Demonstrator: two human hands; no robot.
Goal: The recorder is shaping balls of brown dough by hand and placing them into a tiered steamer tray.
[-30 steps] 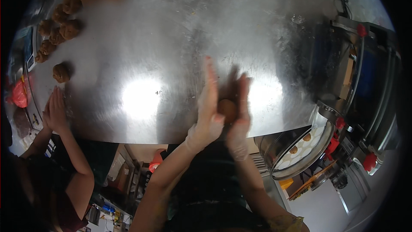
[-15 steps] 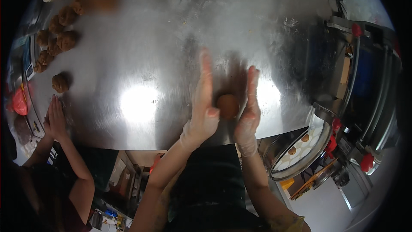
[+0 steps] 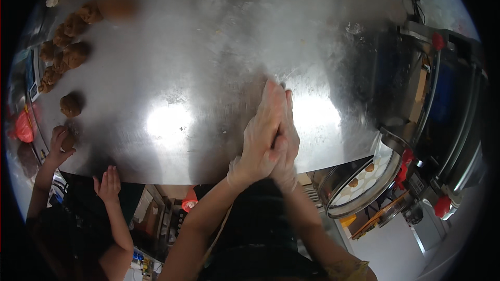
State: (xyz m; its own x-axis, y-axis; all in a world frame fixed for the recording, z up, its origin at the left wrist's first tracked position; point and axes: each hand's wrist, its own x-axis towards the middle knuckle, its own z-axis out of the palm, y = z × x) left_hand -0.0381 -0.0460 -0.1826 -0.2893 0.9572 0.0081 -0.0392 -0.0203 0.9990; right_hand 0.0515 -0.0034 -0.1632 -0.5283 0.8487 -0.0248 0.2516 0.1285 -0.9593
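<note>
Near the front edge of the steel table, my left hand (image 3: 260, 138) and my right hand (image 3: 290, 151) are pressed palm to palm, fingers stretched away from me. Both wear thin clear gloves. The round brown dough ball that was between them is now hidden by the palms. On the left, a co-worker's hand (image 3: 56, 148) grips another brown dough ball (image 3: 68, 141) against the table. That person's other hand (image 3: 108, 184) is open beside the table's edge.
Several brown dough lumps (image 3: 75, 54) lie along the table's (image 3: 192, 73) far left, near a larger blurred brown mass (image 3: 117, 6). A single lump (image 3: 70, 105) sits closer. At right, a round, white-lined tray (image 3: 341, 205) holds two brown balls, beside a machine with red knobs (image 3: 442, 208).
My palms have closed together, hiding the dough ball that showed between them. The co-worker's hands have parted; one now holds a dough ball on the table.
</note>
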